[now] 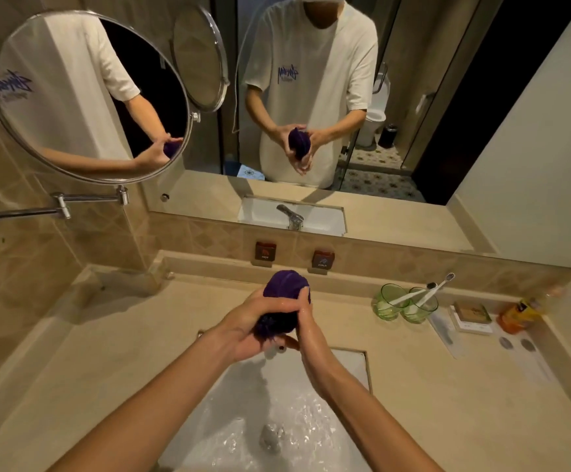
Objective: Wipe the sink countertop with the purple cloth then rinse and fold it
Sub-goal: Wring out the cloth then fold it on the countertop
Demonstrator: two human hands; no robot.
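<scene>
The purple cloth is bunched into a tight wad held above the white sink basin. My left hand wraps the lower part of the wad from the left. From the right, my right hand grips the same wad, fingers overlapping the left hand. Both hands look wet. Water ripples in the basin around the drain. The beige countertop surrounds the sink. The tap itself is hidden behind my hands.
Two green glasses with toothbrushes stand at the right back of the counter, beside a soap box and an orange bottle. A round swing-arm mirror juts out at the left. Hot and cold signs sit on the backsplash.
</scene>
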